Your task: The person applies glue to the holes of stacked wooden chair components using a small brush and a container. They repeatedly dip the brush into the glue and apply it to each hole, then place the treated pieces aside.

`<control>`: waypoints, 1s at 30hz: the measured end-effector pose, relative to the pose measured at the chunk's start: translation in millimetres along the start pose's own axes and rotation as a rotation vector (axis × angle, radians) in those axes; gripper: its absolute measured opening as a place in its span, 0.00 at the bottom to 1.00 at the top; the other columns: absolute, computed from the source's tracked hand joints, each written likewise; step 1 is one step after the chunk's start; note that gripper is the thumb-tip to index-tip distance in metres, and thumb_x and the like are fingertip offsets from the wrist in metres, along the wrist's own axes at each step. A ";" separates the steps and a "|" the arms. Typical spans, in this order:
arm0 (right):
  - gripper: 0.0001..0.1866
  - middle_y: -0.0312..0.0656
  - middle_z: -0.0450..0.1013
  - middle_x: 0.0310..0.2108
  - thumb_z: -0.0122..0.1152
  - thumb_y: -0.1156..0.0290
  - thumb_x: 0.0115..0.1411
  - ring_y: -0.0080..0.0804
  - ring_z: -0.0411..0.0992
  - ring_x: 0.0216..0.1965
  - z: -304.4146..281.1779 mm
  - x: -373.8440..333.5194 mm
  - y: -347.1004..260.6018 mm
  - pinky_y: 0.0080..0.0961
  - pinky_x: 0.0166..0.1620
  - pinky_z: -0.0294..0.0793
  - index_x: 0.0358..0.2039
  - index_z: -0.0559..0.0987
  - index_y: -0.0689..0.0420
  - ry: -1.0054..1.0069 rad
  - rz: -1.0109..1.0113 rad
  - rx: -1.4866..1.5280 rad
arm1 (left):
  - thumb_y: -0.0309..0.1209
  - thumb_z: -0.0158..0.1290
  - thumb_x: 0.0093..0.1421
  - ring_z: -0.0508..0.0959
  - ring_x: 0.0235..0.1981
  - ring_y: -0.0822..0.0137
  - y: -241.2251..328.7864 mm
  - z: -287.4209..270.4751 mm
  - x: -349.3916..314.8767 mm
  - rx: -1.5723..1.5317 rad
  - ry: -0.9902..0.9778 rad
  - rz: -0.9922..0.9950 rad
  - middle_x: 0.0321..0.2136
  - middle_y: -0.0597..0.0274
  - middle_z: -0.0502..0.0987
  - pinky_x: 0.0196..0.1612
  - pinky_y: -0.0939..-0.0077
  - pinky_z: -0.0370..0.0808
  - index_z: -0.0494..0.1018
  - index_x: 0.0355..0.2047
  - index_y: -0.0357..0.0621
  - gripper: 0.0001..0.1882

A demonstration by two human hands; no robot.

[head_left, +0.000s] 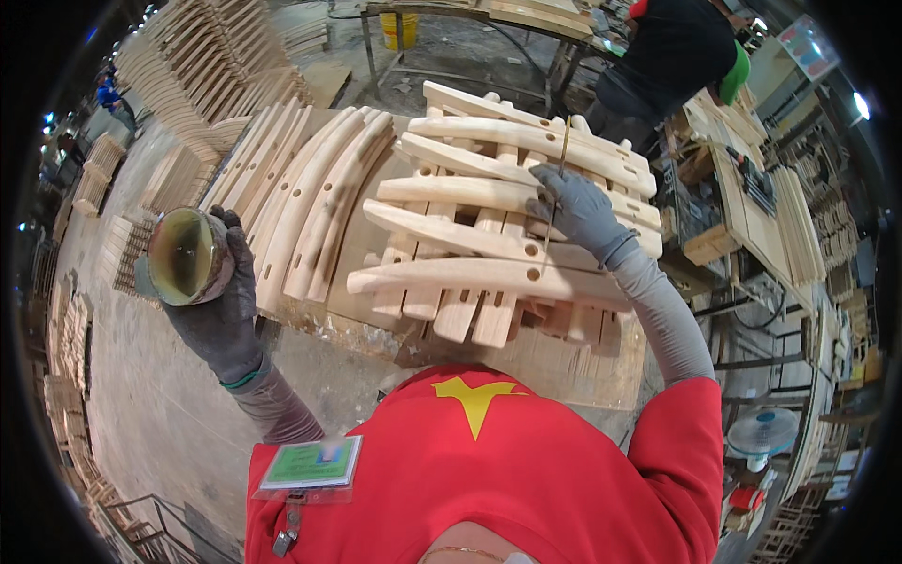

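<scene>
My left hand (221, 320), in a grey glove, is wrapped round a round cup (170, 235) coated in dried residue. A yellowish substance shows inside its tilted mouth. Over the stacked wood, my right hand (584, 214), also gloved, pinches a thin stick (566, 141). The stick's lower end points down near a hole in the closest curved wooden rail (451, 274). Several such pale rails with round holes lie across straight wooden slats (456, 315). Whether the stick tip touches the wood, I cannot tell.
More curved rails (324, 211) lie side by side to the left on the worktable (376, 329). Tall stacks of wooden parts (202, 66) stand at the far left. A co-worker (672, 56) in dark clothes is at the far right, beside another bench (752, 221). A fan (763, 432) stands lower right.
</scene>
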State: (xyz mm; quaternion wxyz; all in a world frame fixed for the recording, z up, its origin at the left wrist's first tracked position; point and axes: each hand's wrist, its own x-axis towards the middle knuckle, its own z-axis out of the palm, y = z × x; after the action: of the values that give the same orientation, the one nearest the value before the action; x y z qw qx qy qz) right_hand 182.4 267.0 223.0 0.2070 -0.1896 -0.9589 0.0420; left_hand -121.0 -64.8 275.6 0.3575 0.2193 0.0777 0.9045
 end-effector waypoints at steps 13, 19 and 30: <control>0.08 0.53 0.72 0.43 0.52 0.80 0.59 0.31 0.74 0.34 -134.0 -42.5 -151.4 0.25 0.40 0.77 0.38 0.74 0.70 0.338 0.251 0.870 | 0.39 0.47 0.64 0.69 0.54 0.61 -114.1 22.7 -26.2 0.266 -0.072 -0.275 0.54 0.55 0.65 0.54 0.63 0.72 0.60 0.56 0.41 0.24; 0.11 0.43 0.77 0.34 0.64 0.81 0.51 0.27 0.76 0.33 -102.6 -21.1 -168.9 0.22 0.37 0.76 0.35 0.76 0.64 0.371 0.099 0.806 | 0.43 0.38 0.68 0.69 0.53 0.65 -143.1 36.4 -23.8 0.092 -0.055 -0.574 0.52 0.59 0.67 0.55 0.67 0.70 0.61 0.56 0.41 0.23; 0.09 0.43 0.77 0.34 0.63 0.79 0.54 0.26 0.76 0.32 -66.1 -59.8 -170.9 0.20 0.34 0.75 0.36 0.75 0.63 0.428 0.334 0.835 | 0.45 0.33 0.68 0.68 0.55 0.64 -180.9 43.6 -23.9 0.231 0.003 -0.340 0.52 0.58 0.69 0.59 0.66 0.64 0.61 0.57 0.40 0.25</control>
State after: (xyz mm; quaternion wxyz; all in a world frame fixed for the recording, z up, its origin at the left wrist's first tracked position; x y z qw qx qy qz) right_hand 200.9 86.2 287.6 0.4479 -0.2457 -0.7528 0.4150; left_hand 25.0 50.7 252.6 0.4773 0.2413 0.2172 0.8165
